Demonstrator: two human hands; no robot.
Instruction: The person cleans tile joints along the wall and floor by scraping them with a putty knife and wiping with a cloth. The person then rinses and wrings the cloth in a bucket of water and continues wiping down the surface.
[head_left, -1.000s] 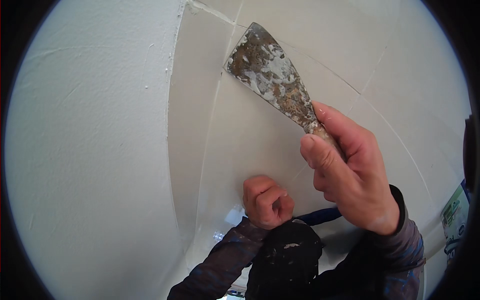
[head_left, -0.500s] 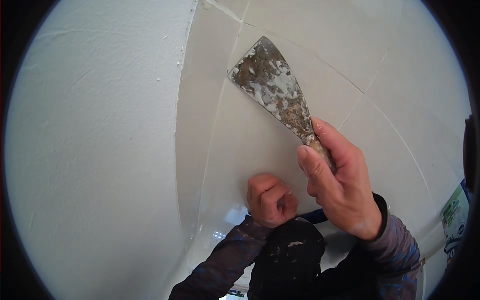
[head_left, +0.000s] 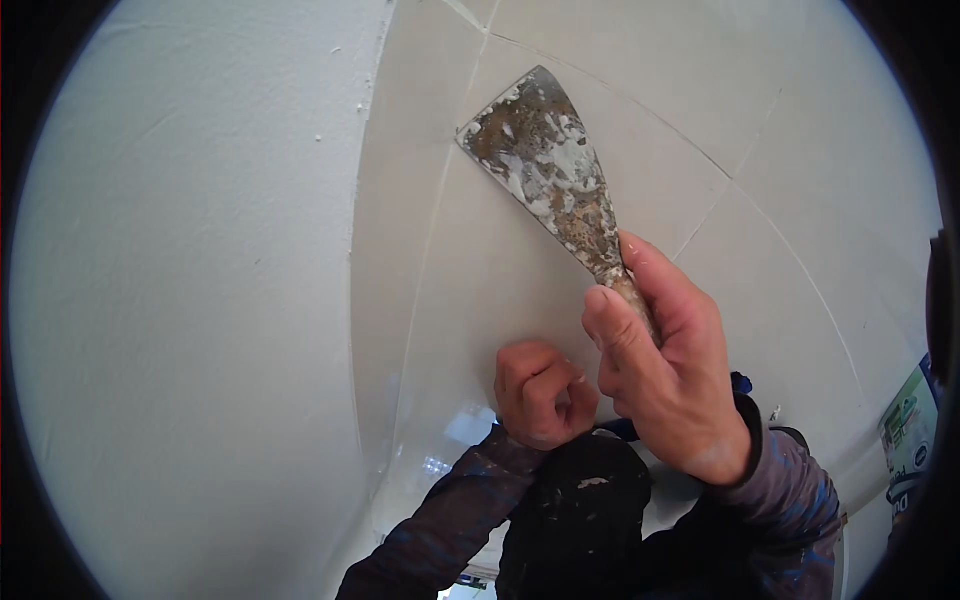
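Observation:
My right hand (head_left: 670,360) is wrapped round the handle of a putty knife (head_left: 555,165), its thumb on the near side. The wide blade points up and left and is crusted with white and brown residue. Below and left of it, my left hand (head_left: 545,395) is curled with its fingers bent, just above my dark-clothed knee (head_left: 580,500). Nothing can be made out inside those curled fingers.
A white wall (head_left: 200,300) fills the left side. Beige floor tiles (head_left: 640,130) with pale joint lines run beside it. At the right edge is a green and white printed package (head_left: 910,430).
My right hand and the putty knife have shifted left and somewhat down, and the blade has turned slightly more upright. My left hand stays curled, a little farther right in view.

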